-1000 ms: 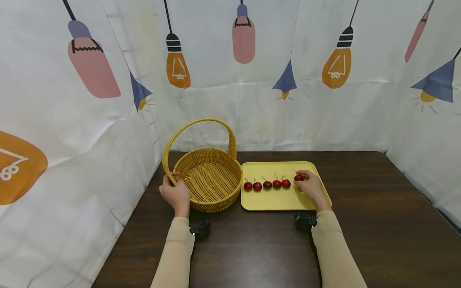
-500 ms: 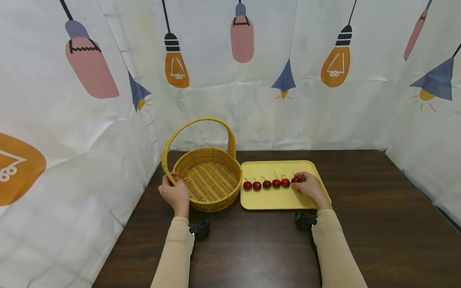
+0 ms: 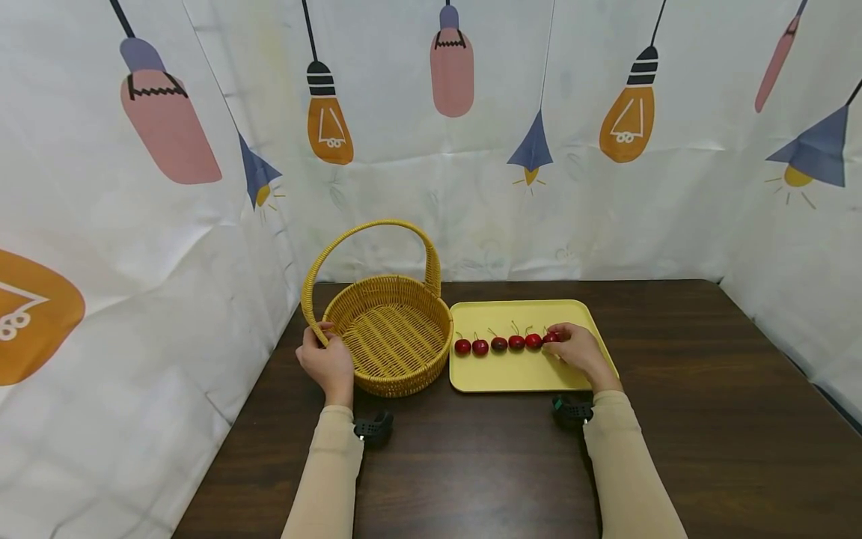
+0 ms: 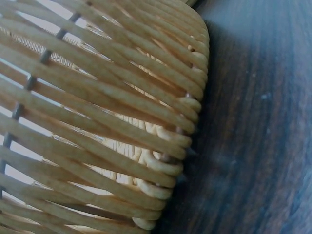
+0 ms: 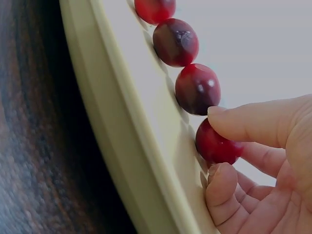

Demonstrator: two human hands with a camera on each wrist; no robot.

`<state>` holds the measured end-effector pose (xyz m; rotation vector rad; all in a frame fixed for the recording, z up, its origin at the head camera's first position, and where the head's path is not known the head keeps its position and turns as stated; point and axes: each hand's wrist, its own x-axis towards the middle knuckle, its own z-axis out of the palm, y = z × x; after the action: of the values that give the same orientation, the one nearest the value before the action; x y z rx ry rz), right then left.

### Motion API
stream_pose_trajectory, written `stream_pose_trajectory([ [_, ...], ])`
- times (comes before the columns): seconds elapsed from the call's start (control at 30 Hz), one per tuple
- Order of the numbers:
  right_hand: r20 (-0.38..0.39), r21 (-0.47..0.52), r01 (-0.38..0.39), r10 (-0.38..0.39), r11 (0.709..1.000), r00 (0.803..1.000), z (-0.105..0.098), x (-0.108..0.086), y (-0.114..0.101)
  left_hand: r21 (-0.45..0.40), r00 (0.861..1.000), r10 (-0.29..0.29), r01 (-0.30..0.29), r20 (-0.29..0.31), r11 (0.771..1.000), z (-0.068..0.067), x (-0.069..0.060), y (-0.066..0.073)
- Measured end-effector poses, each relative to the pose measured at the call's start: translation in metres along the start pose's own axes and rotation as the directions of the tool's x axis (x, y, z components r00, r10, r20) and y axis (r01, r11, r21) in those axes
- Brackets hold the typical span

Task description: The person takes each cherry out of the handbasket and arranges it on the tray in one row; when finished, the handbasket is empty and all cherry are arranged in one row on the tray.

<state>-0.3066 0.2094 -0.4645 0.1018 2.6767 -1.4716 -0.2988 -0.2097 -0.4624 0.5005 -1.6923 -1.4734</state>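
My left hand (image 3: 328,367) grips the lower left end of the handle of a yellow woven basket (image 3: 404,385), which stands on the table. Only the basket's wall (image 4: 97,105) shows in the left wrist view; the hand is out of sight there. Over the yellow tray (image 3: 505,379), my right hand (image 3: 579,350) pinches a red cherry (image 5: 217,144) between thumb and fingers, at the right end of a row of cherries (image 3: 498,344). In the right wrist view, the thumb tip sits right by the neighbouring cherry (image 5: 198,89). Several cherries have stems pointing up.
The tray lies directly right of the basket on a dark wooden table (image 3: 471,471). White curtain (image 3: 471,224) printed with lamps surrounds the back and sides. Black wrist devices (image 3: 374,428) are worn on both arms.
My right hand has moved left and slightly down with the cherry, bringing it up close to the row's right end. The left hand and basket stay put.
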Motion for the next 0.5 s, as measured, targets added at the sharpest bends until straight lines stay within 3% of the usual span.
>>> stream_pose_trajectory([
  [0.3, -0.031, 0.004, -0.034, 0.034, 0.999, 0.999, -0.0007, 0.0028, 0.0029, 0.004, 1.000, 0.007, -0.007, -0.001, 1.000, -0.0004, -0.0008, -0.0007],
  [0.5, -0.158, -0.031, -0.054, 0.049, 0.998, 0.986, -0.0020, 0.0031, 0.0017, 0.008, 1.000, 0.006, -0.006, -0.011, 1.000, 0.0002, -0.0007, -0.0011],
])
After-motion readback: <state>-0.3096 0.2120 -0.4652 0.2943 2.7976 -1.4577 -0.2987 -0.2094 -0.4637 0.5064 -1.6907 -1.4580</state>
